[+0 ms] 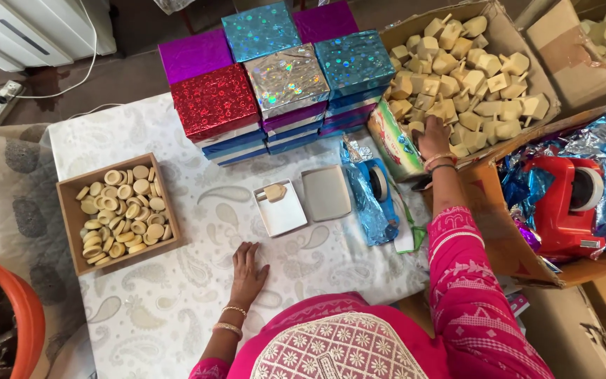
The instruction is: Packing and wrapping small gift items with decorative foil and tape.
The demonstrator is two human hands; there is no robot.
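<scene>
Right hand (433,138) is reaching into the cardboard box (510,38) of pale wooden tops (461,74); its fingers are buried among them, so can't tell if the grip is closed on one. Left hand (247,270) lies flat on the bench (177,309), fingers apart, holding nothing. Just ahead sits a small white box (283,210) with one top inside, its lid (326,192) beside it. Shiny foil gift boxes (275,77) are stacked behind; the orange tub (8,309) is cut off at the left edge.

stacks of shiny gift boxes (268,77): 6 | tape dispensers (376,184): 2 | small open boxes (280,208): 1 | loose lids (326,192): 1
</scene>
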